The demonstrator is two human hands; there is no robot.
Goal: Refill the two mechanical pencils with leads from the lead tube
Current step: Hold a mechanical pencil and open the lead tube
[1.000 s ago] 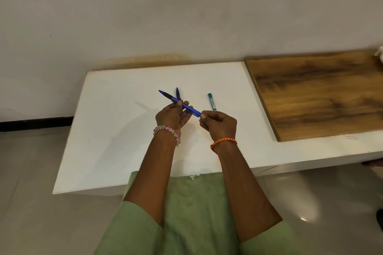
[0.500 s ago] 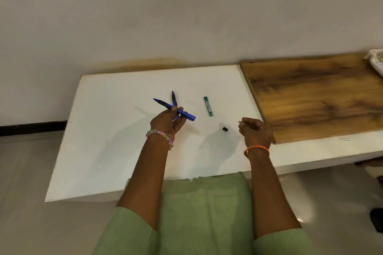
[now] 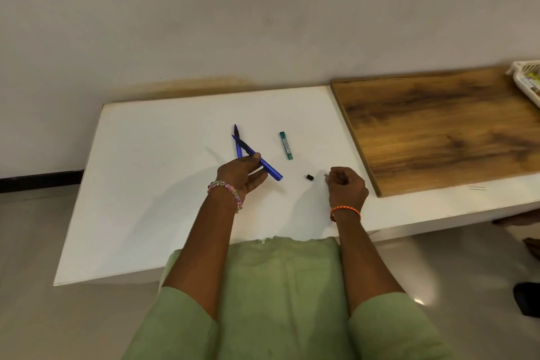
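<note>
My left hand (image 3: 240,174) holds two blue mechanical pencils over the white table (image 3: 152,184). One pencil (image 3: 257,159) slants from upper left to lower right, its open back end toward my right hand. The other pencil (image 3: 237,142) points away from me, crossing behind the first. The green lead tube (image 3: 286,145) lies on the table to their right. A small black cap (image 3: 309,177) lies on the table between my hands. My right hand (image 3: 347,188) rests near the table's right part, fingers curled, pinching a tiny pale piece (image 3: 326,175), probably the pencil's eraser.
A wooden board (image 3: 444,126) lies on the table's right side. A white basket (image 3: 526,76) sits at the far right edge. A wall rises just behind the table. My green-clad lap is below the front edge.
My right hand pulled away from the pencil's back end and moved right. The black cap now lies on the table. The left hand kept both pencils, tilting them slightly.
</note>
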